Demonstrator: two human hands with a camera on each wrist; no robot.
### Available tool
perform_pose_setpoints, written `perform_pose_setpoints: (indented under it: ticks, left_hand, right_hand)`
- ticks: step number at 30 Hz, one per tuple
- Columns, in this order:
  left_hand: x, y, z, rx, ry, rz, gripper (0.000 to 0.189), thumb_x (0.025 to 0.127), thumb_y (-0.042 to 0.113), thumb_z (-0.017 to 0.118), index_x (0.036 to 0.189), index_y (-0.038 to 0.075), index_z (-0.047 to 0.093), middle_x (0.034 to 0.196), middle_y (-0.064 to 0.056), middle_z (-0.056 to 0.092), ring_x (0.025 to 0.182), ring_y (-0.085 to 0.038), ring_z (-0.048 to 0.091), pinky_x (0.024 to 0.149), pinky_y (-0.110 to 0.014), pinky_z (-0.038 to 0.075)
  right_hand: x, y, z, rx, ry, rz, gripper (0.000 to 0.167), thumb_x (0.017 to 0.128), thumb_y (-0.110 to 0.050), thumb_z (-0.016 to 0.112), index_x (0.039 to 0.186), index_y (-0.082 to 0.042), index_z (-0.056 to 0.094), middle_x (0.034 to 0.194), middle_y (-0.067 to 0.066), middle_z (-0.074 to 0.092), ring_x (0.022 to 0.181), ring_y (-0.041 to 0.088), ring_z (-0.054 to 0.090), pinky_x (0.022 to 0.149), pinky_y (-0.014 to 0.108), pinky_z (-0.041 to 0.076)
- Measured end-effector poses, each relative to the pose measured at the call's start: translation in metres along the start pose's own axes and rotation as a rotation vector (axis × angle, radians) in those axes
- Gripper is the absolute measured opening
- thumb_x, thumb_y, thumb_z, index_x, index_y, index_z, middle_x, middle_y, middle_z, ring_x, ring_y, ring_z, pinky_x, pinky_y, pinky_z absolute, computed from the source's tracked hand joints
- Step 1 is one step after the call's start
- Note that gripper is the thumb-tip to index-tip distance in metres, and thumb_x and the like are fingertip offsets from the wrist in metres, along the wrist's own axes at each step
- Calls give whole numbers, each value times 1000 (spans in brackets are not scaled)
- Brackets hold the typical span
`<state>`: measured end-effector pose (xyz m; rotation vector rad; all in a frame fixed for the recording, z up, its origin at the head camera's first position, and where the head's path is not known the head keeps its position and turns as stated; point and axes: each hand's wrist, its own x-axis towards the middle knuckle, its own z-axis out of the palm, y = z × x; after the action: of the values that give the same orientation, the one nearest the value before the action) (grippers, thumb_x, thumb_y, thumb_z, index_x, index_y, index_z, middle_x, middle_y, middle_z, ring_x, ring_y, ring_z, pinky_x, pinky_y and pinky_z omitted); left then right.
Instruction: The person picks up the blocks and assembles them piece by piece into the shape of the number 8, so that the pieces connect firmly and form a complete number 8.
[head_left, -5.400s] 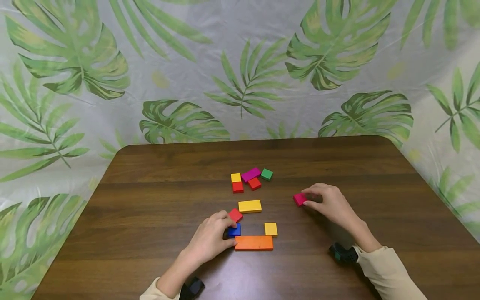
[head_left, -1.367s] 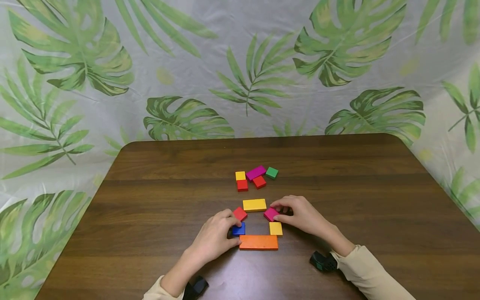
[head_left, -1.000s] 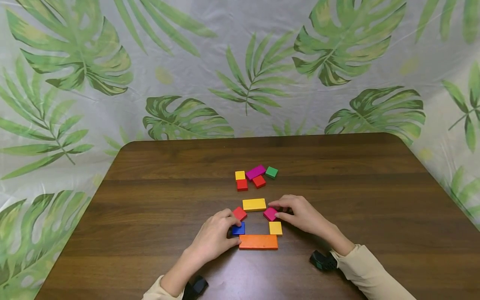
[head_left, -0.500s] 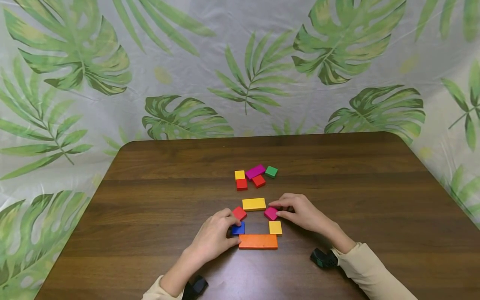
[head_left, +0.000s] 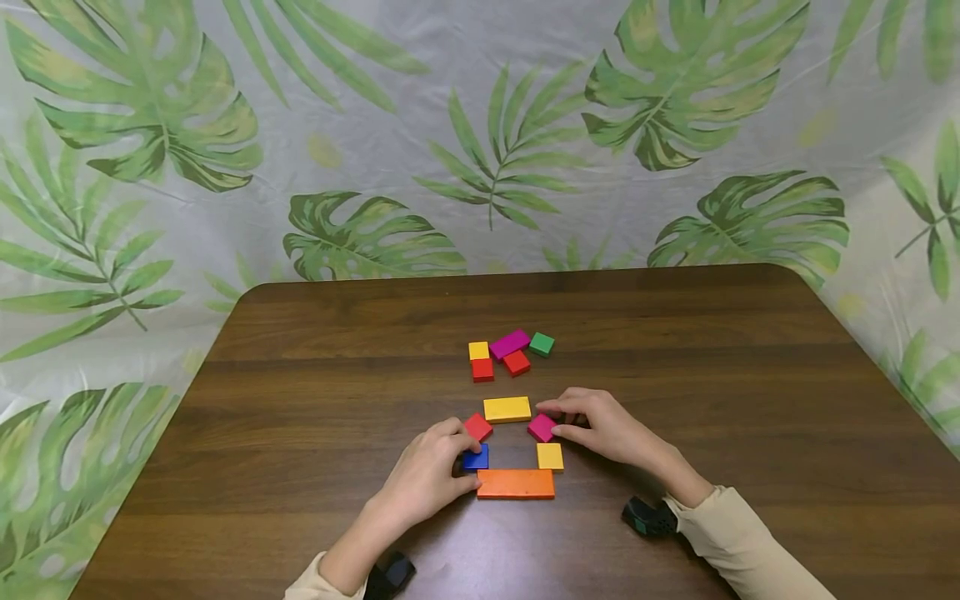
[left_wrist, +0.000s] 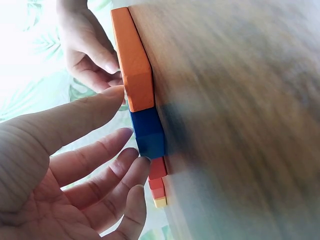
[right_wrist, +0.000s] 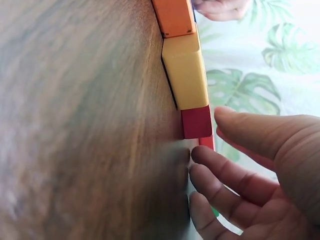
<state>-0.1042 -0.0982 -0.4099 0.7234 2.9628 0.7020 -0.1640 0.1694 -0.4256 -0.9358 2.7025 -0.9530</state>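
In the head view, my left hand (head_left: 420, 473) has its thumb at the left end of a long orange block (head_left: 516, 484) and fingertips against a blue block (head_left: 478, 457). Its fingers look relaxed in the left wrist view. My right hand (head_left: 611, 427) is spread beside a pink block (head_left: 542, 428), the thumb at its edge and the index finger near a yellow bar (head_left: 507, 409). A red block (head_left: 477, 427) sits turned above the blue one. A yellow square block (head_left: 550, 456) stands on the orange block's right end. Together they outline a ring.
Farther back lie several loose blocks: a small yellow one (head_left: 478, 351), two red ones (head_left: 482, 370), a purple bar (head_left: 510, 343) and a green one (head_left: 542, 344). They rest on a dark wooden table (head_left: 315, 367). A leaf-print cloth (head_left: 360, 100) hangs behind.
My right hand has carried the pink block from the right to between the yellow bar and yellow square block, then loosened its pinch. My left hand has kept its place.
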Motion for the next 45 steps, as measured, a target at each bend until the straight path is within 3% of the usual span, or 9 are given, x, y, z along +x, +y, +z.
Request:
perform_pose_setpoints:
  ticks: [5,9,14,19,23,31,45]
  left_hand:
    - [0,0,0,-6,-11,0,26,72,24,80,92,9,72,89,1,60,77,-8,51,70,-24,47]
    - [0,0,0,-13,-20,-7,27,72,24,80,93,9,72,89,0,60,77,-9,51,70,-23,47]
    - [0,-1,1,-12,-21,-8,27,72,24,81,93,9,72,89,0,60,76,-8,50,69,-23,47]
    - [-1,-2,1,-8,-23,-6,27,72,25,81,92,9,72,88,1,59,75,-7,50,68,-22,46]
    - [0,-1,1,-6,-23,-5,27,72,25,80,92,10,72,88,1,60,75,-7,50,69,-22,46]
    - [1,-1,-1,-5,-16,-3,27,72,25,80,92,10,72,88,1,60,76,-7,50,69,-23,47]
    - [1,-1,-1,-7,-19,-6,26,73,24,80,93,10,71,88,1,59,76,-8,50,69,-22,46]
  right_hand:
    - [-4,-1,0,-16,66,-31,33,86,-17,66,118,-11,65,94,-2,65,76,2,51,67,19,47]
    - [-4,-4,4,-67,84,-53,32,87,-17,66,118,-12,65,101,-1,65,88,9,56,75,25,50]
    - [-1,-6,10,-134,75,-64,35,87,-20,66,122,-14,63,114,3,62,106,18,56,89,38,50]
    - [1,-5,13,-101,7,-64,43,89,-22,63,130,-14,56,134,6,53,116,22,49,96,43,45]
    - [2,-4,12,-56,-47,-61,45,91,-23,59,135,-14,51,143,6,47,116,20,46,94,40,44]
    - [4,-3,10,-59,-54,-83,43,91,-22,59,133,-12,53,138,5,52,115,20,48,94,39,45]
    - [7,-5,8,-29,-99,-62,42,94,-21,55,135,-14,52,144,4,47,119,19,45,97,41,43]
